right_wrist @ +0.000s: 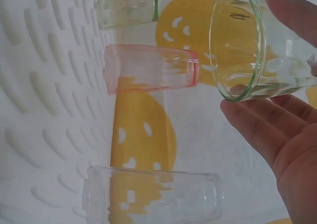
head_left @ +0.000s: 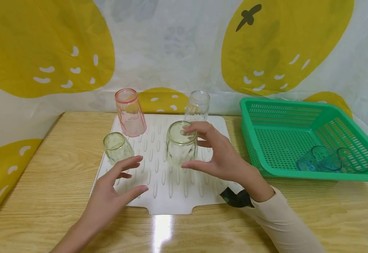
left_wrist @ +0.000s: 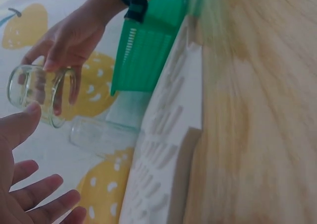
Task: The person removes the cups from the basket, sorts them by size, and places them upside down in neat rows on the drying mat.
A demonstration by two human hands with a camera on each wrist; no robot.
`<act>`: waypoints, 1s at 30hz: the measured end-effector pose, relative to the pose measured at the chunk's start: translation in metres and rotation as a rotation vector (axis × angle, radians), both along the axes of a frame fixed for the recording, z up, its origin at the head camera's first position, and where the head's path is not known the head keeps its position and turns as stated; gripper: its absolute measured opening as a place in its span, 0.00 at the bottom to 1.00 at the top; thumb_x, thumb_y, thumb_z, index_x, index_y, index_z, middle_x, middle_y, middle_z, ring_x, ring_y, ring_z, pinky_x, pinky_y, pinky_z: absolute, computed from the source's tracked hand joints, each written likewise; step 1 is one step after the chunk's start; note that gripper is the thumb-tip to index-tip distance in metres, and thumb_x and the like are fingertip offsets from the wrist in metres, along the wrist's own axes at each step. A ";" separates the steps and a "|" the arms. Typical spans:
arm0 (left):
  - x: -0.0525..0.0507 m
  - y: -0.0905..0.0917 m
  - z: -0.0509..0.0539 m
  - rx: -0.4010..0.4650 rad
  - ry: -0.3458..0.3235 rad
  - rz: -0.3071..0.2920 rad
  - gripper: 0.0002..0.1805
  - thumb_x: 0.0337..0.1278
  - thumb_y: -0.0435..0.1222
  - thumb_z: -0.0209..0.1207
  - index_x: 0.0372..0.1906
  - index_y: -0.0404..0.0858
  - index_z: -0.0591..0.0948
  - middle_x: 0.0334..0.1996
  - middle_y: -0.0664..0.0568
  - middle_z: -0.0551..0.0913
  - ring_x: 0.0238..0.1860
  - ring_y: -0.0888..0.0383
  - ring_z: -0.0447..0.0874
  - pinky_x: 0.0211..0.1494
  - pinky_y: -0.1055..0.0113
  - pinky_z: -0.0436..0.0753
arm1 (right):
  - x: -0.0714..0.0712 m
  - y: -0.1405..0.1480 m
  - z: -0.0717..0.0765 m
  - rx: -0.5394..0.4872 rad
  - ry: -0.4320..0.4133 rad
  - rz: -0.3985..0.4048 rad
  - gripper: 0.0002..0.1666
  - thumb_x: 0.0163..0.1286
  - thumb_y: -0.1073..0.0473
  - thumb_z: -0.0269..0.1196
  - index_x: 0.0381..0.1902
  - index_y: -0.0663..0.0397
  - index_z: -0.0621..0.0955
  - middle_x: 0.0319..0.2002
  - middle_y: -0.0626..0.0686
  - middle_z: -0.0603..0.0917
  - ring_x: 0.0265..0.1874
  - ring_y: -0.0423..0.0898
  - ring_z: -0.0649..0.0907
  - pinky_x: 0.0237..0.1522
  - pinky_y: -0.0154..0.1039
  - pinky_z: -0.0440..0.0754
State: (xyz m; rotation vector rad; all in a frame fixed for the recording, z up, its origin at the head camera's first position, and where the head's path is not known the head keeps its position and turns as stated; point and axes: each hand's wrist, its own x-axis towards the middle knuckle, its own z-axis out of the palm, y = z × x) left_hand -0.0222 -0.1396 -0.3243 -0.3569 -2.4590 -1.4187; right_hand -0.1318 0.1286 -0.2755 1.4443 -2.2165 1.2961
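My right hand (head_left: 225, 154) holds a green-tinted glass (head_left: 181, 146) over the white ribbed mat (head_left: 152, 189); in the right wrist view the thumb and fingers lie around this glass (right_wrist: 277, 55), which is off the mat. My left hand (head_left: 108, 193) hovers over the mat's left part with fingers spread and nothing in it. Just beyond it a small green glass (head_left: 118, 149) stands on the mat. Behind that is a pink glass (head_left: 131, 117). A clear glass (head_left: 198, 105) stands at the back, partly hidden by my right hand and the held glass.
On the right of the wooden table (head_left: 44, 189) sits a green plastic basket (head_left: 275, 172) with blue-tinted glasses (head_left: 316, 160) lying in it. A fabric with yellow fruit prints (head_left: 171, 52) hangs behind the table.
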 end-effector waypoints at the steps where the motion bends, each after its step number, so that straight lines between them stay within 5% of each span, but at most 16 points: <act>1: 0.002 -0.003 -0.002 -0.013 -0.001 0.004 0.36 0.46 0.35 0.72 0.63 0.55 0.73 0.57 0.65 0.77 0.51 0.62 0.77 0.51 0.71 0.72 | 0.000 0.000 0.000 -0.009 0.002 -0.004 0.46 0.44 0.65 0.78 0.59 0.57 0.67 0.58 0.53 0.72 0.56 0.48 0.74 0.46 0.40 0.81; 8: 0.016 -0.025 -0.010 -0.103 0.037 0.042 0.37 0.42 0.31 0.73 0.63 0.49 0.75 0.58 0.57 0.78 0.51 0.65 0.76 0.50 0.75 0.72 | -0.003 -0.002 -0.003 -0.038 -0.009 -0.034 0.47 0.45 0.66 0.78 0.60 0.58 0.65 0.59 0.54 0.72 0.56 0.49 0.77 0.47 0.41 0.80; 15: 0.027 -0.048 -0.017 -0.158 -0.020 0.153 0.36 0.41 0.32 0.74 0.61 0.52 0.77 0.56 0.59 0.80 0.54 0.67 0.75 0.52 0.80 0.69 | -0.007 -0.006 -0.008 -0.039 -0.012 -0.071 0.47 0.45 0.63 0.78 0.60 0.55 0.64 0.58 0.53 0.73 0.55 0.48 0.78 0.47 0.41 0.80; 22: 0.027 -0.069 -0.035 -0.183 0.021 0.144 0.39 0.38 0.27 0.74 0.62 0.44 0.76 0.60 0.52 0.77 0.63 0.71 0.66 0.61 0.83 0.60 | -0.012 -0.011 -0.009 -0.069 -0.012 -0.086 0.48 0.44 0.63 0.79 0.59 0.55 0.64 0.57 0.54 0.75 0.54 0.49 0.79 0.46 0.41 0.80; 30: 0.026 -0.089 -0.048 -0.191 -0.045 0.116 0.36 0.46 0.29 0.71 0.64 0.46 0.75 0.63 0.51 0.73 0.66 0.71 0.60 0.60 0.86 0.56 | -0.014 -0.020 -0.010 -0.072 -0.046 -0.098 0.47 0.46 0.61 0.79 0.59 0.53 0.64 0.58 0.53 0.74 0.56 0.47 0.78 0.47 0.42 0.80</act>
